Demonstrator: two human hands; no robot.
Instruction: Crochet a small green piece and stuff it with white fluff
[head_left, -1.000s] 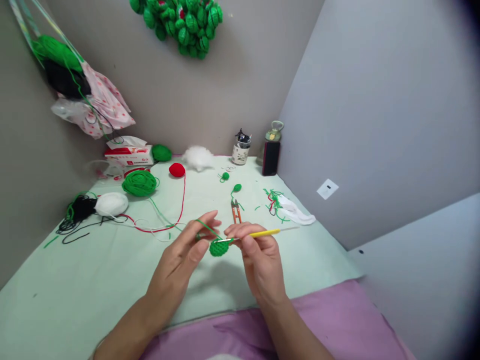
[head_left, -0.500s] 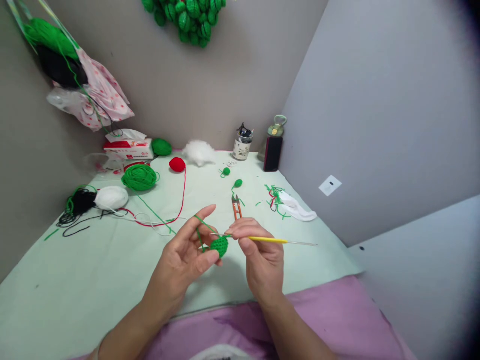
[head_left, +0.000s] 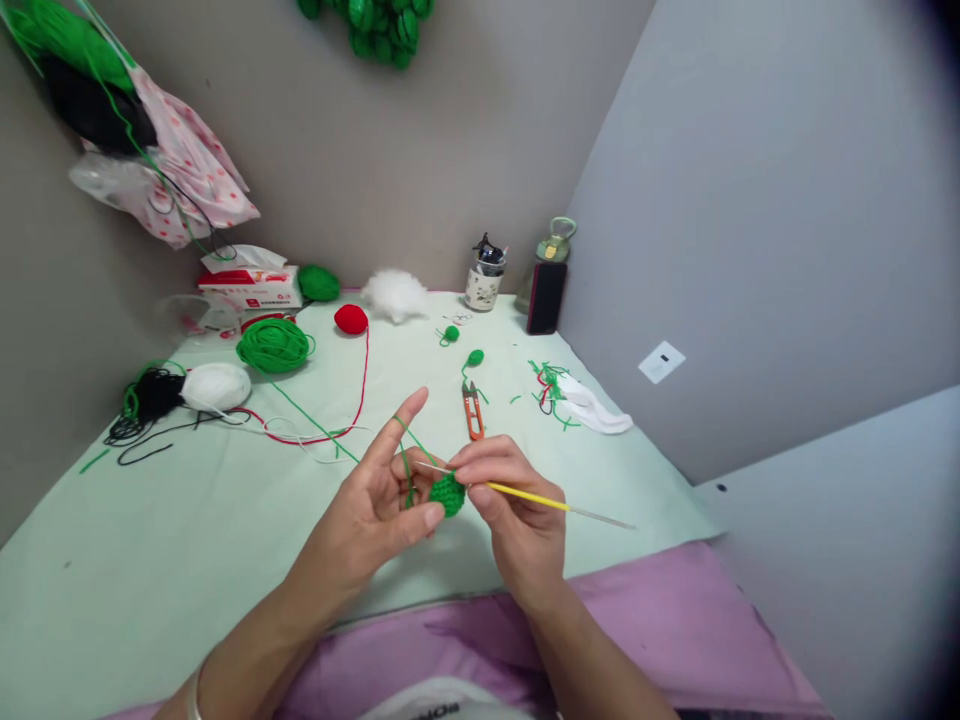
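My left hand [head_left: 379, 505] pinches a small green crocheted piece [head_left: 448, 493] between thumb and middle fingers. Its index finger is raised with green yarn [head_left: 409, 450] looped over it. That yarn runs back across the table to a green yarn ball [head_left: 274, 345]. My right hand [head_left: 514, 505] grips a yellow-handled crochet hook [head_left: 536, 497], whose metal tip is pushed into the green piece. Both hands are held just above the pale green tablecloth [head_left: 187, 530] near its front edge.
Orange thread snips [head_left: 472, 410] lie just beyond my hands. Farther back are a red crocheted ball [head_left: 351, 318], white stuffing [head_left: 395, 293], white yarn [head_left: 216, 386], black yarn [head_left: 154, 395], a tissue box [head_left: 251, 285], a jar [head_left: 484, 283] and a bottle [head_left: 551, 250]. Yarn scraps [head_left: 559, 390] lie at right.
The hook's handle end has swung down and to the right, and its tip has gone deeper into the green piece. My left index finger has lifted, tightening the yarn.
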